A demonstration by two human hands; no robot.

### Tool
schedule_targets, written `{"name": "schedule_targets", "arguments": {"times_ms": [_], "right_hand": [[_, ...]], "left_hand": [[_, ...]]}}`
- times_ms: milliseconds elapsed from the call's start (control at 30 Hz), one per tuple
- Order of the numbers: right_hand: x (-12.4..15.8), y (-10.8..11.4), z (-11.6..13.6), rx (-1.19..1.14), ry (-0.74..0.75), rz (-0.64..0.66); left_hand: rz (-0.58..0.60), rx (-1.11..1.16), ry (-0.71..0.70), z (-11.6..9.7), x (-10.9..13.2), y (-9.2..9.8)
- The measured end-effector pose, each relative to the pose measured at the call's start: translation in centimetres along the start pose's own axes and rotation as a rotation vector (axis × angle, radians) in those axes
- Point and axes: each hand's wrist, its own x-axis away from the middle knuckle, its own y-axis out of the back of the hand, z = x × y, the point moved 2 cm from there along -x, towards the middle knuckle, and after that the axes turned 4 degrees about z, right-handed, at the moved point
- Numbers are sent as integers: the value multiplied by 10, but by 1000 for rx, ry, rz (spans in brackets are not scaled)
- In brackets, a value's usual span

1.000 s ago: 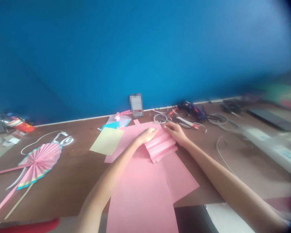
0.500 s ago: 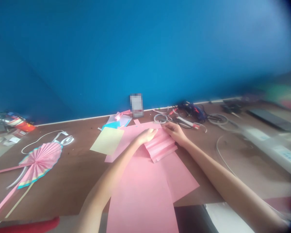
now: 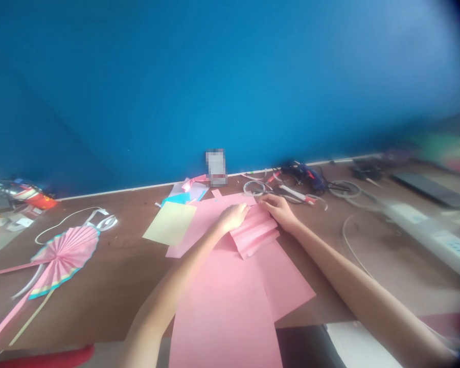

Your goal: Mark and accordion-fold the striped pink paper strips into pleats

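Observation:
A pink sheet of paper with accordion pleats (image 3: 254,232) is held between my two hands, tilted above other pink paper. My left hand (image 3: 233,216) pinches its left far edge, fingers closed. On the far right edge, my right hand (image 3: 278,208) has its thumb and fingers closed on the same pleated paper. Beneath lie large flat pink sheets (image 3: 224,306), one reaching over the front edge of the table. Left of my left hand rests a pale yellow sheet (image 3: 169,223), with a blue paper piece (image 3: 175,199) behind it.
A pleated pink paper fan (image 3: 67,255) lies on the left of the brown table (image 3: 111,286), near a white cable (image 3: 107,222). Cables and a dark blue tool (image 3: 310,176) sit at the back right. A power strip (image 3: 410,212) is farther right. A blurred upright object (image 3: 216,167) stands by the wall.
Almost nothing has moved. The pleated paper and my fingers have shifted very slightly, and both hands keep their hold.

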Motion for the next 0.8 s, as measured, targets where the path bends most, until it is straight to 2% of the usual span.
{"name": "schedule_targets", "arguments": {"times_ms": [267, 533, 800], "right_hand": [[-1, 0, 1, -20, 8, 0], [-1, 0, 3, 71, 31, 26], [-1, 0, -1, 8, 40, 22]], "left_hand": [[-25, -104, -13, -7, 0, 2], [76, 50, -52, -5, 1, 0], [114, 140, -110, 0, 2, 0]]}}
